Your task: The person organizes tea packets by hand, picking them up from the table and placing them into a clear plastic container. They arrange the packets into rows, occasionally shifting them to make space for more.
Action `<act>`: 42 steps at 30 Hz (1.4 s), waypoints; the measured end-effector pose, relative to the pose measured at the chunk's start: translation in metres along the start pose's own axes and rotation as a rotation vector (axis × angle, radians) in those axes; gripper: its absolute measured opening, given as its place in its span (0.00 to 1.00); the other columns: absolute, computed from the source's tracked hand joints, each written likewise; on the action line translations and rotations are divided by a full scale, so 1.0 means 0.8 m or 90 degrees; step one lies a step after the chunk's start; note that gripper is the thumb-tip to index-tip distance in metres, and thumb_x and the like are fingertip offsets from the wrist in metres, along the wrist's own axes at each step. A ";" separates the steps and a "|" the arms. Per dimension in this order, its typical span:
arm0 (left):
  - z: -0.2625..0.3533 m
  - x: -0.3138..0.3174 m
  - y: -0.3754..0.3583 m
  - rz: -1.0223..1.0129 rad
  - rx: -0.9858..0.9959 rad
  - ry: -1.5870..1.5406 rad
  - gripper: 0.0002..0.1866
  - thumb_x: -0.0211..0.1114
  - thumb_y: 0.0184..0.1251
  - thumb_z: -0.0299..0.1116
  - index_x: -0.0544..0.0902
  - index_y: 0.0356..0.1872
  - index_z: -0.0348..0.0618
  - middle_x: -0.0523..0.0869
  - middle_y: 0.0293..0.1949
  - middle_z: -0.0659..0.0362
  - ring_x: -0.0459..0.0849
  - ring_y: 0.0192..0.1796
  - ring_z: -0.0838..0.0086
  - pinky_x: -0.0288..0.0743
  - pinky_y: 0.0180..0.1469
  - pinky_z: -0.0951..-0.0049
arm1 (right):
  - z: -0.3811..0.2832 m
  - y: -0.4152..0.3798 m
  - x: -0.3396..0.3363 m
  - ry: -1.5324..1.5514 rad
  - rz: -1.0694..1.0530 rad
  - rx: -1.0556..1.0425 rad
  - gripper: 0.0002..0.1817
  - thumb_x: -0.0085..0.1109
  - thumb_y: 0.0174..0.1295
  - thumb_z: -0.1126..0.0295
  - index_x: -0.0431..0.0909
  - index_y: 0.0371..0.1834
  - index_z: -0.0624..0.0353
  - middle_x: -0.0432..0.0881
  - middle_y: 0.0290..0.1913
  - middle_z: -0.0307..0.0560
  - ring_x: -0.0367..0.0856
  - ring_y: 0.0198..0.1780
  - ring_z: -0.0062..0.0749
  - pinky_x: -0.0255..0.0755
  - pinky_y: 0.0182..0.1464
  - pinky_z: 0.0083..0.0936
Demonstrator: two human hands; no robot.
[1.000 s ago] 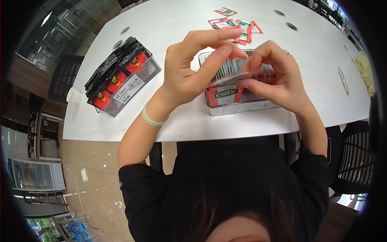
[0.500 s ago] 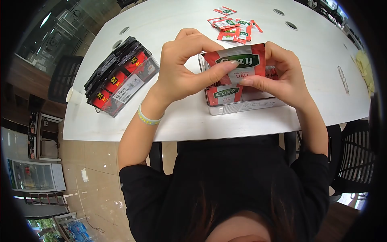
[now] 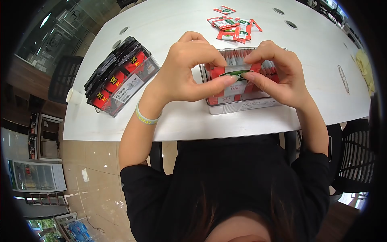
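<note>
Both hands pinch one red and white Cozy tea sachet (image 3: 236, 87) by its upper part, thumbs on its front. My left hand (image 3: 189, 70) closes on the left side, with a pale wristband (image 3: 146, 115) below it. My right hand (image 3: 279, 74) grips the right side. The sachet is tilted at the front of a clear plastic box (image 3: 246, 106). Behind it in the box stands a row of upright tea sachets (image 3: 238, 56). The hands and the held sachet hide part of the box.
To the left stands a clear box of black and red coffee sachets (image 3: 117, 80), with a paper cup (image 3: 74, 96) beside it. Loose tea sachets (image 3: 236, 27) lie at the table's far side. A pen (image 3: 343, 79) and yellowish material (image 3: 364, 70) are at the right.
The held sachet has moved down and tipped back, its top edge now lower. Both hands have shifted with it, and the row of sachets behind has come into view.
</note>
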State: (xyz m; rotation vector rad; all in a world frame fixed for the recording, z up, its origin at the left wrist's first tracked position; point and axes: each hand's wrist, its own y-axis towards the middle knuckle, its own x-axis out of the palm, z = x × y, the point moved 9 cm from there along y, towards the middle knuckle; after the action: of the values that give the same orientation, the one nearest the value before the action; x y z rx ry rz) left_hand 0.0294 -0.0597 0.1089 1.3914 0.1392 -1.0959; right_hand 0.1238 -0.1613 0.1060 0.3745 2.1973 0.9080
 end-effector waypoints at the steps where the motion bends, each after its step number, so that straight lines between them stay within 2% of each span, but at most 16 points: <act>1: -0.002 -0.002 0.000 0.006 -0.001 -0.019 0.08 0.73 0.50 0.37 0.83 0.21 0.47 0.82 0.19 0.68 0.76 0.23 0.79 0.66 0.46 0.74 | 0.000 0.001 -0.002 0.000 0.000 0.000 0.11 0.69 0.53 0.75 0.82 0.40 0.61 0.83 0.31 0.41 0.79 0.32 0.24 0.72 0.40 0.20; 3: -0.006 -0.005 0.000 0.012 -0.002 -0.037 0.09 0.72 0.52 0.38 0.83 0.20 0.47 0.83 0.19 0.68 0.76 0.23 0.79 0.66 0.47 0.73 | -0.009 0.003 0.000 -0.093 -0.036 -0.056 0.08 0.69 0.49 0.76 0.83 0.34 0.59 0.82 0.27 0.40 0.77 0.28 0.26 0.69 0.40 0.23; 7: -0.010 -0.009 -0.002 0.036 0.009 -0.035 0.10 0.68 0.55 0.38 0.82 0.19 0.47 0.83 0.19 0.67 0.76 0.22 0.79 0.66 0.47 0.73 | -0.001 0.000 0.007 -0.106 -0.092 -0.009 0.07 0.69 0.46 0.78 0.81 0.28 0.58 0.80 0.22 0.39 0.74 0.25 0.30 0.66 0.41 0.26; 10: -0.012 -0.008 -0.004 0.041 0.016 -0.025 0.11 0.67 0.56 0.37 0.82 0.19 0.46 0.82 0.19 0.66 0.76 0.22 0.78 0.66 0.46 0.72 | 0.004 -0.006 0.023 -0.111 -0.146 -0.012 0.09 0.71 0.45 0.75 0.77 0.23 0.57 0.79 0.26 0.39 0.73 0.29 0.33 0.65 0.42 0.27; 12: -0.012 -0.007 -0.004 0.045 0.017 -0.023 0.11 0.67 0.57 0.37 0.82 0.19 0.46 0.82 0.19 0.66 0.76 0.22 0.78 0.66 0.46 0.72 | 0.000 -0.007 0.032 -0.153 -0.155 -0.042 0.15 0.75 0.41 0.72 0.72 0.19 0.58 0.73 0.31 0.42 0.71 0.36 0.35 0.63 0.45 0.28; 15: -0.014 -0.007 -0.004 0.048 0.016 -0.019 0.11 0.66 0.58 0.37 0.81 0.19 0.45 0.82 0.18 0.65 0.75 0.22 0.77 0.66 0.46 0.71 | 0.005 -0.010 0.038 -0.165 -0.154 -0.025 0.20 0.77 0.40 0.68 0.69 0.17 0.59 0.68 0.35 0.41 0.69 0.40 0.35 0.63 0.45 0.29; 24: -0.018 -0.005 -0.005 0.035 0.007 -0.019 0.13 0.62 0.63 0.36 0.82 0.20 0.44 0.82 0.18 0.65 0.75 0.22 0.75 0.67 0.45 0.71 | 0.007 -0.007 0.038 -0.204 -0.176 0.006 0.24 0.80 0.37 0.64 0.67 0.16 0.58 0.68 0.34 0.41 0.68 0.39 0.35 0.61 0.46 0.28; 31: -0.032 -0.011 -0.008 0.069 -0.028 -0.027 0.21 0.52 0.73 0.40 0.82 0.19 0.45 0.81 0.16 0.65 0.75 0.21 0.76 0.65 0.46 0.72 | 0.011 -0.006 0.034 -0.159 -0.186 0.021 0.22 0.80 0.38 0.64 0.69 0.17 0.57 0.69 0.33 0.40 0.68 0.39 0.34 0.60 0.47 0.27; 33: -0.038 -0.011 -0.009 0.077 -0.045 -0.032 0.23 0.51 0.74 0.41 0.82 0.19 0.45 0.80 0.16 0.66 0.75 0.21 0.77 0.65 0.46 0.72 | 0.006 -0.005 0.033 -0.172 -0.182 0.002 0.17 0.77 0.45 0.64 0.73 0.20 0.56 0.71 0.30 0.36 0.70 0.38 0.30 0.60 0.48 0.28; 42: -0.043 -0.008 -0.011 0.099 -0.057 -0.021 0.26 0.47 0.77 0.43 0.82 0.19 0.46 0.79 0.15 0.66 0.75 0.21 0.77 0.65 0.47 0.71 | 0.009 -0.008 0.035 -0.184 -0.193 -0.004 0.15 0.75 0.47 0.65 0.75 0.20 0.55 0.71 0.30 0.35 0.70 0.38 0.30 0.58 0.48 0.28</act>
State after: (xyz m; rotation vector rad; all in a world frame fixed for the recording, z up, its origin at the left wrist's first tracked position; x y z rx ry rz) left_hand 0.0375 -0.0262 0.0983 1.2815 0.0546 -0.9713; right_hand 0.1096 -0.1482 0.0832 0.1506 1.9188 0.6498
